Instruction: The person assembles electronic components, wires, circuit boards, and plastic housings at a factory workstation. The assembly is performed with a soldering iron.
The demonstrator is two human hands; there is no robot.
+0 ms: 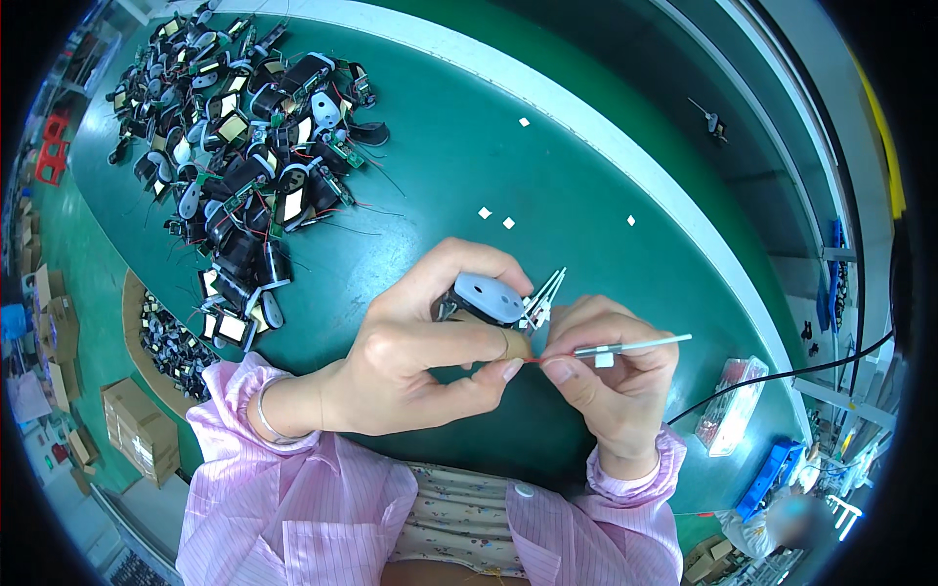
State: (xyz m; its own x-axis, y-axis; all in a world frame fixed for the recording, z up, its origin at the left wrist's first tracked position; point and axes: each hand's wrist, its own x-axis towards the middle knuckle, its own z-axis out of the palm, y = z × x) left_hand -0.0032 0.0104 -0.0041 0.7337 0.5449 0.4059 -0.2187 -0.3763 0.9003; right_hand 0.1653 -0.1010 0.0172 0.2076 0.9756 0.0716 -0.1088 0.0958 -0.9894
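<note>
My left hand (420, 342) is closed around a small black housing with a grey oval cap (489, 298). Its thumb and index finger pinch together at a thin red wire (533, 360). A wrap covers part of that index finger. My right hand (616, 371) meets it there, thumb and finger closed at the wire's other end. Across the right fingers lies a thin pale rod (640, 345), with a small white square by it. Just beyond the fingertips is a bunch of thin white strips (543, 301); whether a hand touches them I cannot tell.
A heap of similar black-and-grey housings with wires and circuit boards (244, 146) covers the far left of the green table (430, 127). Several small white squares (508, 223) lie ahead. At right are a clear box (731, 405) and a black cable (782, 376). Cardboard boxes (142, 430) stand at left.
</note>
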